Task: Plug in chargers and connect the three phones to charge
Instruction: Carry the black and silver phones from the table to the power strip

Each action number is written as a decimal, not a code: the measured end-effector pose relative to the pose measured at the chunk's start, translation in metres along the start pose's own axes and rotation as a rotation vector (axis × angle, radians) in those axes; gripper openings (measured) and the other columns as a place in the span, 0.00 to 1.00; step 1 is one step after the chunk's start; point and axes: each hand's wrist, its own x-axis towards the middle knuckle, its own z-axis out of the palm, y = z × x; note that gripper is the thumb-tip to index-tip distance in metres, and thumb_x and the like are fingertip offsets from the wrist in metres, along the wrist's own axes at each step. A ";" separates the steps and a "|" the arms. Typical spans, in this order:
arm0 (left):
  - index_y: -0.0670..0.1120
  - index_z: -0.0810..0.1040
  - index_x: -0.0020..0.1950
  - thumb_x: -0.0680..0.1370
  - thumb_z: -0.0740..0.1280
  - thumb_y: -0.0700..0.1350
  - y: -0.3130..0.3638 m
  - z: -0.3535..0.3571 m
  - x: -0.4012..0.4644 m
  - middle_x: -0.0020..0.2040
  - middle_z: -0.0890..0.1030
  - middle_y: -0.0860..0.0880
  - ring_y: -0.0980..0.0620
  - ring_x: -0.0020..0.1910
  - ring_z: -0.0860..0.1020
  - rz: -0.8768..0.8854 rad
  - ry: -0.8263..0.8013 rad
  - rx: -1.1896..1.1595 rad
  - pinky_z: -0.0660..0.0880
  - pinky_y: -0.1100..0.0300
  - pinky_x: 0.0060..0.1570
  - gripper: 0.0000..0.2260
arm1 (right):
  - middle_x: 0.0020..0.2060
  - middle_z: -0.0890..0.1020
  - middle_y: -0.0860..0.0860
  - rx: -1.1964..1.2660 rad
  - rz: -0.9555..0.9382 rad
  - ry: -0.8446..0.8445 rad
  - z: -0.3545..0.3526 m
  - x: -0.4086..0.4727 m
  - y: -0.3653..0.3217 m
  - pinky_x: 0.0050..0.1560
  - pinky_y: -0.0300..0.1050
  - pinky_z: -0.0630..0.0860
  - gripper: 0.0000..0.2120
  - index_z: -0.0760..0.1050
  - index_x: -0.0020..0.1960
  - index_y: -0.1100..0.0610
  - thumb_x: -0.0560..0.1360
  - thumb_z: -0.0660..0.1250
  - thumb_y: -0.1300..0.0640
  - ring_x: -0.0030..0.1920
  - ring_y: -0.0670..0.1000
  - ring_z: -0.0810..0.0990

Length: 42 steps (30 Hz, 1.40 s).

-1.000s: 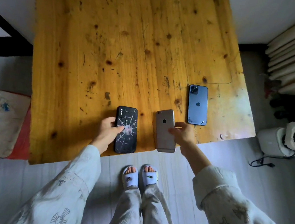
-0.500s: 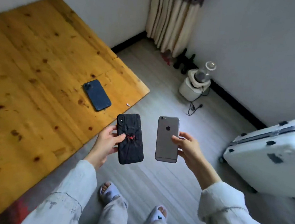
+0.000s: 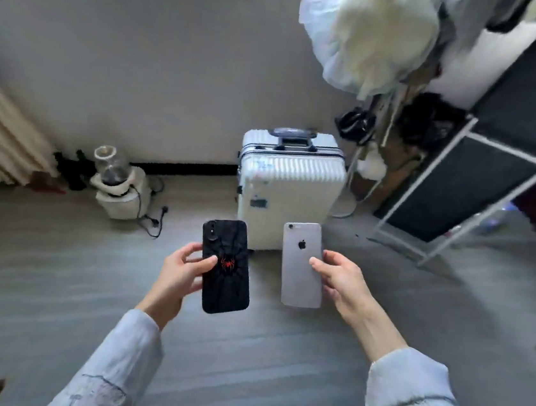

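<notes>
The left hand [image 3: 178,272] held the black phone [image 3: 225,266] upright over the grey floor [image 3: 51,278], back side toward the camera. The thumb lay across its back and the fingers curled around its left edge. The case of this phone showed a small red spider in the middle, with thin web lines around it; no writing could be read on it. The right hand [image 3: 339,282] gripped the silver phone [image 3: 301,263] by its right edge, thumb on the back. This phone carried the dark Apple logo in its upper part, just beside the thumb tip. The two phones were near each other but apart. Behind them a white ribbed suitcase [image 3: 290,188] stood by the wall; it had some small stickers, too blurred to read. A white appliance [image 3: 119,191] with a black cord stood on the floor to the left.
</notes>
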 end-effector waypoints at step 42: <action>0.47 0.77 0.54 0.74 0.65 0.37 -0.098 1.130 0.078 0.42 0.82 0.46 0.50 0.41 0.80 -0.133 -1.176 0.701 0.74 0.60 0.38 0.10 | 0.44 0.81 0.58 0.855 -0.036 1.285 -0.944 0.038 -0.022 0.44 0.44 0.74 0.13 0.76 0.55 0.62 0.70 0.68 0.66 0.43 0.55 0.79</action>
